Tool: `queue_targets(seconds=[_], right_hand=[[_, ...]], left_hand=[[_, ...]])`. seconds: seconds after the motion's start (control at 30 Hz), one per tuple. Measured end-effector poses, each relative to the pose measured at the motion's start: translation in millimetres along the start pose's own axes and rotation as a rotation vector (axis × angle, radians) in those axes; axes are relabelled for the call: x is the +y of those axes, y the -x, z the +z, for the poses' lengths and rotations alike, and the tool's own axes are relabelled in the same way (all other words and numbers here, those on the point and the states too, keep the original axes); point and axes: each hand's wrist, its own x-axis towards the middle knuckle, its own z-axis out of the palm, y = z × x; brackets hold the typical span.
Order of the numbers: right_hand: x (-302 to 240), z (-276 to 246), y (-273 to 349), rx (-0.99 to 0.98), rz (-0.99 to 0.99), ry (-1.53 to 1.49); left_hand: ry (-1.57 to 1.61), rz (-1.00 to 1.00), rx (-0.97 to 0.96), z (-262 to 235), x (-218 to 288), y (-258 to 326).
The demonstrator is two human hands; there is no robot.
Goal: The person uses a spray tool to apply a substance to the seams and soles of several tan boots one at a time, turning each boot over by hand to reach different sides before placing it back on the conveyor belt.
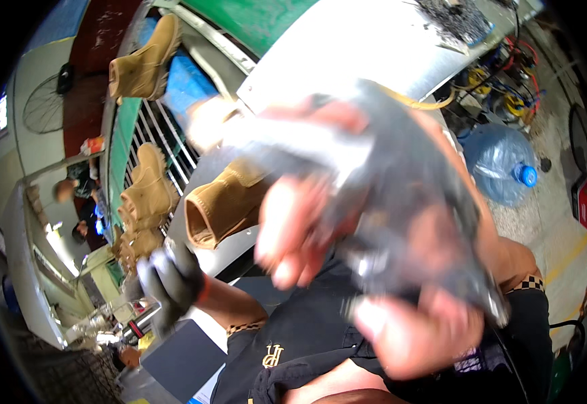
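Observation:
My left hand wears a dark grey glove and is at the lower left. Its fingers look bent in; whether they hold anything is hidden. My right hand fills the centre, very close and badly smeared by motion. Bare fingertips show on it around a dark grey, blurred covering that looks like a glove; a separate held thing cannot be made out. A tan ankle boot lies on its side behind and left of the right hand, partly covered by it.
Several tan boots line a barred metal rack at left; another boot stands farther up. A white table is at the back. Right are a blue water jug, tangled hoses and a red box. People work far left.

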Motion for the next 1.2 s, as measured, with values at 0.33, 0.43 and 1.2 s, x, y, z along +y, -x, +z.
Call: queue_targets(seconds=[0.33, 0.43, 1.2], right_hand=[[9.0, 15.1, -62.0, 0.065, -0.459, 0.081], [38.3, -6.4, -77.5, 0.174, -0.424, 0.129], [184.8, -136.8, -51.0, 0.449, 0.371, 0.258]], left_hand=[[-0.085, -0.050, -0.075, -38.1, -33.3, -23.4], [-0.077, -0.080, -0.083, -52.2, -54.0, -47.3], [-0.951, -0.045, 0.423, -156.3, -243.8, -681.2]])
